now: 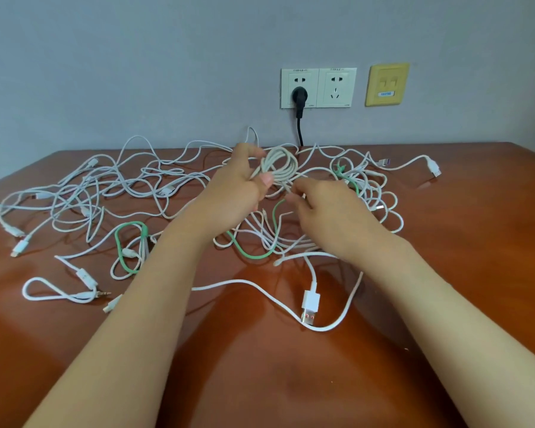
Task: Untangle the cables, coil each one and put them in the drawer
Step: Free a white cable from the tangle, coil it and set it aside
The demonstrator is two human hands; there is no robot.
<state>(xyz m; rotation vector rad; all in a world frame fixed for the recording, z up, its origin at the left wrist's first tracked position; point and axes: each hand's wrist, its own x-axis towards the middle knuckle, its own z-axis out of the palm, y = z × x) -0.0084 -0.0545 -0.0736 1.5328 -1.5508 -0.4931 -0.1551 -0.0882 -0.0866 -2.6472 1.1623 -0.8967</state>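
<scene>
Fingers of the left hand (235, 193) are curled round a small off-white cable coil (280, 163), upright just over the glossy red-brown table (445, 242). The right hand (328, 211), just below-right, pinches its loose tail, so that end probably winds on next. Tangled white and green cables (105, 196) sprawl around.

Glossy, smooth reddish-brown wood-look bench (464, 248), polished enough to throw reflections. Smooth white plastic-sheathed cables (241, 280) over it, one matt green cable (249, 255) among them, a duller greyish coil (280, 163), and a USB plug (310, 304) of shiny white plastic with a bright metal tip. Behind, matt grey painted wall (136, 72), glossy white plastic sockets (318, 88), a yellowed plastic plate (387, 84), a black rubbery mains plug (299, 95).
</scene>
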